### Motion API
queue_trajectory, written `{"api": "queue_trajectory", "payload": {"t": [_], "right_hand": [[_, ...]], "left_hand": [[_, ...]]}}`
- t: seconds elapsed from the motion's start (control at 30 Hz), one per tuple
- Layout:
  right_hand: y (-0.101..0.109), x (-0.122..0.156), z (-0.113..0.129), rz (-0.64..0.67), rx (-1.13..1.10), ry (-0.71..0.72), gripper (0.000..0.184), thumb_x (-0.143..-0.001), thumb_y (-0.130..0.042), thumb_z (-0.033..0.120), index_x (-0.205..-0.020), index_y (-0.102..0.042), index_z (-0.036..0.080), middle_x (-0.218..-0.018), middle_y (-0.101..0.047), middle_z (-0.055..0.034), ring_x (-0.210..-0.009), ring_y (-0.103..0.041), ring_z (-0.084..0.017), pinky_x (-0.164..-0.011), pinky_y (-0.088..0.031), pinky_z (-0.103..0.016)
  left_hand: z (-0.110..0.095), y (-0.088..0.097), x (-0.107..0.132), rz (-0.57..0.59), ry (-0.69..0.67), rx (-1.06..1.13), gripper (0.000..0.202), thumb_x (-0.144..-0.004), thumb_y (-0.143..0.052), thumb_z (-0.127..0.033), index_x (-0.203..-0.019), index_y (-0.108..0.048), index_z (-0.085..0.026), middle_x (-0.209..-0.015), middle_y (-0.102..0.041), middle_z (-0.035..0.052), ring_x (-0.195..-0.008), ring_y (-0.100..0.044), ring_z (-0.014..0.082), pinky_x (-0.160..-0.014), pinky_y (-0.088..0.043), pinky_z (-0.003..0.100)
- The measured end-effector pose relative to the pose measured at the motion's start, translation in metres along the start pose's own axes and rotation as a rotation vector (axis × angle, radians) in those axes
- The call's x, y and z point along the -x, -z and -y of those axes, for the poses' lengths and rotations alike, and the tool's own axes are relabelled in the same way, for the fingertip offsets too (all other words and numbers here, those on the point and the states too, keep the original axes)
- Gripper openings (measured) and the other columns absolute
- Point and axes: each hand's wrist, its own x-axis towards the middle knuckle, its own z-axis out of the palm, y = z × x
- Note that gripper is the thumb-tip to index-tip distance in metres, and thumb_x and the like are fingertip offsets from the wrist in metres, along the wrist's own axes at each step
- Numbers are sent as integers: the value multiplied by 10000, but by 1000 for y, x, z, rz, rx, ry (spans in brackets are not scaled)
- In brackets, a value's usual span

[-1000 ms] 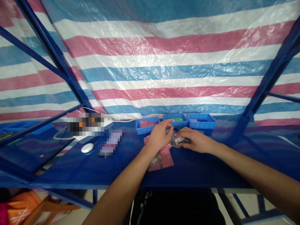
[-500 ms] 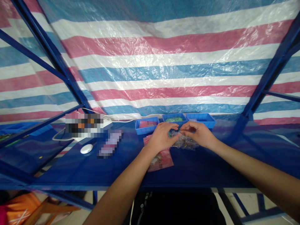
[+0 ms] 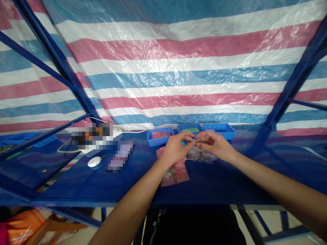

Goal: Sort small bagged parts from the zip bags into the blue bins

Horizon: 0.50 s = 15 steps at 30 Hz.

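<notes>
My left hand (image 3: 178,145) and my right hand (image 3: 215,144) meet fingertip to fingertip over the blue table (image 3: 214,185). Both hands are closed in a pinch, and whatever small thing lies between the fingertips is too small to make out. Just beneath them lie clear plastic bags (image 3: 201,155) with small contents that I cannot identify. Under my left wrist and forearm, a pink plastic bag (image 3: 180,173) lies flat, with something pale and greenish showing inside.
Along the back edge stand a blue bin (image 3: 152,141) with pink bags, another blue bin (image 3: 180,127) with green pieces, and a third blue bin (image 3: 231,133). To the left are a white round case (image 3: 94,161), a blurred-out flat item (image 3: 120,157) and a white power strip (image 3: 88,149).
My fingertips have come closer together above the clear bags, and the right fingers have curled a little more. The bags and bins stay where they were.
</notes>
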Motion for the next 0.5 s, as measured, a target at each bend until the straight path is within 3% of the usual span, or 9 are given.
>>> {"api": "queue_trajectory", "payload": {"t": [0.17, 0.37, 0.5], "right_hand": [[-2, 3, -4, 52, 21, 1, 310, -840, -811, 341, -1093, -654, 254, -881, -730, 11, -778, -704, -176, -747, -578, -330], [-3, 4, -2, 66, 42, 14, 332, -844, -784, 345, -1135, -645, 267, -1008, -746, -19, -858, -721, -198, -826, -589, -360], [-3, 4, -4, 70, 62, 21, 329, -847, -762, 316, -1148, -641, 266, -1032, -746, -28, -816, -708, -186, -799, -585, -350]], "left_hand": [[-2, -3, 1, 25, -28, 30, 288, -905, -701, -202, -1193, -682, -198, -987, -811, 28, -916, -774, 192, -913, -565, 319], [-5, -2, 1, 32, -15, 20, 319, -913, -713, -260, -1224, -662, -213, -989, -806, 27, -897, -771, 196, -881, -562, 323], [-4, -1, 1, 34, 0, 19, 321, -892, -712, -224, -1209, -664, -212, -980, -801, 25, -897, -768, 194, -863, -562, 317]]}}
